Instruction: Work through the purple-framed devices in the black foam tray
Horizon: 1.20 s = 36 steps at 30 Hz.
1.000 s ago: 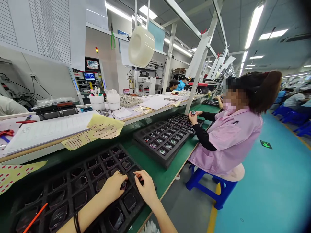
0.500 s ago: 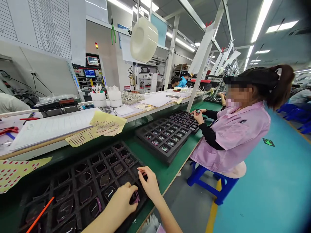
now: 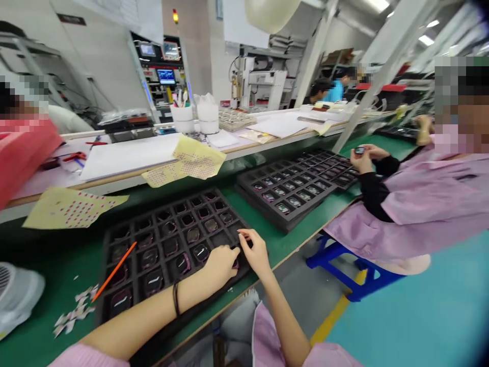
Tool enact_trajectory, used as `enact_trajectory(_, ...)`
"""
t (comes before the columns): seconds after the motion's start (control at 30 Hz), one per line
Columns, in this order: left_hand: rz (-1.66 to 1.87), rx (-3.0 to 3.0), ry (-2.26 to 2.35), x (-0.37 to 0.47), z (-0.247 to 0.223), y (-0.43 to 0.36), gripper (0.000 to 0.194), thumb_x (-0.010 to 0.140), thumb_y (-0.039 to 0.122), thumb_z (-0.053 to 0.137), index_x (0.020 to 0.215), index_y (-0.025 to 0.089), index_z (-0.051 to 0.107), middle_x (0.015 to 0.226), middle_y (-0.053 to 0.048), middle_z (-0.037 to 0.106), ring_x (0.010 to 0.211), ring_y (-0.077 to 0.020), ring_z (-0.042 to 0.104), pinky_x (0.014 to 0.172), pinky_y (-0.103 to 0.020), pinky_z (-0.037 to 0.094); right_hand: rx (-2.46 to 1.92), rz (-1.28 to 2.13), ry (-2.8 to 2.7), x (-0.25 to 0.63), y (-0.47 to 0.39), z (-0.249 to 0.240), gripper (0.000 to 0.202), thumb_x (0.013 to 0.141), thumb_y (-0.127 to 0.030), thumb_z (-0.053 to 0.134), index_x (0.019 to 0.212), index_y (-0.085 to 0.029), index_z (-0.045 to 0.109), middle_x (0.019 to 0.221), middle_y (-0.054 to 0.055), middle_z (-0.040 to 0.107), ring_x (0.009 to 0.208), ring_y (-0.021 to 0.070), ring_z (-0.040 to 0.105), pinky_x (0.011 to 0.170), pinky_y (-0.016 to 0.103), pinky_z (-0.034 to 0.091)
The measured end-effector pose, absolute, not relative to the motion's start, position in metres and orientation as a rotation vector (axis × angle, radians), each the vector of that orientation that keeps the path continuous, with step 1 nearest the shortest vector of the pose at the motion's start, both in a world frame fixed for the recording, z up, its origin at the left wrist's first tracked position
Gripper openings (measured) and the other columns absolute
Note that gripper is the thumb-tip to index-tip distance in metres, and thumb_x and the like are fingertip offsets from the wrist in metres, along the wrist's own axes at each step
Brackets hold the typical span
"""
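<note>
A black compartment tray [image 3: 133, 224] lies on the green bench in front of me, with dark square watch-like cases in many slots. My left hand [image 3: 219, 265] reaches across its near right part, fingers bent down around a purple-rimmed case [image 3: 236, 264] that is mostly hidden under them. Just to the right, my right hand [image 3: 254, 250] hovers at the tray's right end, thumb and index finger curled toward each other; whether anything is between them is too small to tell. A thin orange stick [image 3: 114, 271] rests across the tray's left side.
More loaded trays [image 3: 284, 216] stand ahead to the right, beside a seated person in pink [image 3: 428, 199] holding a small case. Yellow dotted sheets [image 3: 76, 208] hang from the shelf edge. White scraps [image 3: 76, 312] and a grey-white device [image 3: 17, 295] are at left.
The view has swung left and down, bringing in the device, the scraps and a person in red at the left. Both hands keep nearly the same place over the tray.
</note>
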<state>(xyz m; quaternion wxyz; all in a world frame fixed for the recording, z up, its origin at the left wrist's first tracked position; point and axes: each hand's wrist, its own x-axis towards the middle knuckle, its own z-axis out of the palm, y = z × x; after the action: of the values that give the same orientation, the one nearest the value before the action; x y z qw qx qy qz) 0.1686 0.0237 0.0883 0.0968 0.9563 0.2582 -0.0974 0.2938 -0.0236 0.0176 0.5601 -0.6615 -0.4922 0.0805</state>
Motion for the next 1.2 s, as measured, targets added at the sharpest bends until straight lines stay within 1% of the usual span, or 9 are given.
enact_trajectory(0.17, -0.162, 2.766, 0.669, 0.161, 0.085, 0.029, 0.023, 0.075, 0.024, 0.065, 0.095, 0.014, 0.068, 0.094, -0.012, 0.069, 0.089, -0.0259, 0.065, 0.080, -0.033, 0.051, -1.538, 0.177, -1.180, 0.296, -0.027, 0.011, 0.023, 0.089, -0.033, 0.047, 0.095, -0.018, 0.064, 0.093, 0.010, 0.066, 0.082, 0.0211, 0.062, 0.074, 0.034, 0.050)
enact_trajectory(0.37, 0.078, 2.588, 0.712, 0.119, 0.124, 0.043, 0.028, 0.074, 0.031, 0.069, 0.100, 0.019, 0.069, 0.092, -0.005, 0.071, 0.086, -0.0189, 0.065, 0.080, -0.025, 0.048, -1.557, 0.174, -1.181, 0.297, -0.031, 0.006, 0.024, 0.089, -0.034, 0.050, 0.096, -0.017, 0.065, 0.092, 0.010, 0.066, 0.079, 0.0210, 0.061, 0.073, 0.036, 0.050)
enact_trajectory(0.53, -0.129, 2.653, 0.844, 0.101, 0.114, 0.029, 0.025, 0.072, 0.028, 0.069, 0.094, 0.017, 0.070, 0.087, -0.008, 0.071, 0.083, -0.0221, 0.066, 0.074, -0.028, 0.050, -1.579, 0.127, -1.185, 0.294, -0.031, 0.007, 0.025, 0.088, -0.035, 0.050, 0.095, -0.016, 0.065, 0.089, 0.010, 0.066, 0.077, 0.0207, 0.061, 0.070, 0.035, 0.051)
enact_trajectory(0.7, -0.329, 2.749, 0.905, 0.116, 0.091, 0.011, 0.029, 0.071, 0.019, 0.066, 0.098, 0.007, 0.066, 0.093, -0.018, 0.069, 0.086, -0.0276, 0.067, 0.073, -0.033, 0.053, -1.588, 0.129, -1.173, 0.290, -0.033, 0.009, 0.026, 0.088, -0.036, 0.050, 0.095, -0.016, 0.065, 0.089, 0.010, 0.066, 0.077, 0.0210, 0.061, 0.071, 0.035, 0.050)
enact_trajectory(0.87, -0.314, 2.739, 0.879, 0.119, 0.093, 0.011, 0.030, 0.070, 0.017, 0.067, 0.097, 0.005, 0.064, 0.094, -0.020, 0.068, 0.087, -0.0304, 0.067, 0.073, -0.036, 0.053, -1.547, 0.059, -1.202, 0.269, -0.040, 0.022, 0.025, 0.091, -0.034, 0.047, 0.094, -0.016, 0.064, 0.086, 0.009, 0.066, 0.075, 0.0206, 0.061, 0.076, 0.037, 0.048)
enact_trajectory(1.0, -0.062, 2.660, 0.865, 0.097, 0.094, 0.016, 0.035, 0.071, 0.025, 0.068, 0.102, 0.013, 0.060, 0.091, -0.011, 0.068, 0.082, -0.0247, 0.066, 0.071, -0.032, 0.052, -1.444, 0.366, -1.215, 0.248, -0.045, 0.031, 0.027, 0.089, -0.038, 0.051, 0.103, -0.018, 0.062, 0.097, 0.010, 0.064, 0.080, 0.0206, 0.061, 0.075, 0.036, 0.050)
enact_trajectory(1.1, 0.201, 2.630, 0.955, 0.076, 0.103, 0.014, 0.041, 0.075, 0.030, 0.066, 0.111, 0.016, 0.052, 0.093, -0.008, 0.066, 0.084, -0.0219, 0.065, 0.073, -0.030, 0.051, -1.349, 0.838, -1.165, 0.232, -0.043, 0.029, 0.040, 0.088, -0.045, 0.052, 0.122, -0.022, 0.053, 0.103, 0.009, 0.063, 0.082, 0.0210, 0.063, 0.071, 0.035, 0.053)
enact_trajectory(1.13, 0.257, 2.633, 0.999, 0.070, 0.106, 0.011, 0.041, 0.077, 0.030, 0.064, 0.113, 0.016, 0.050, 0.095, -0.008, 0.065, 0.086, -0.0219, 0.064, 0.074, -0.030, 0.051, -1.298, 1.001, -1.163, 0.225, -0.041, 0.028, 0.044, 0.088, -0.047, 0.051, 0.127, -0.025, 0.049, 0.106, 0.008, 0.062, 0.086, 0.0216, 0.063, 0.073, 0.036, 0.053)
enact_trajectory(1.2, 0.305, 2.660, 1.069, 0.060, 0.113, 0.004, 0.039, 0.080, 0.024, 0.061, 0.114, 0.015, 0.046, 0.098, -0.010, 0.063, 0.091, -0.0225, 0.062, 0.076, -0.031, 0.051, -1.195, 1.210, -1.191, 0.209, -0.036, 0.025, 0.048, 0.087, -0.048, 0.052, 0.130, -0.028, 0.047, 0.117, 0.007, 0.060, 0.103, 0.0239, 0.060, 0.086, 0.039, 0.051)
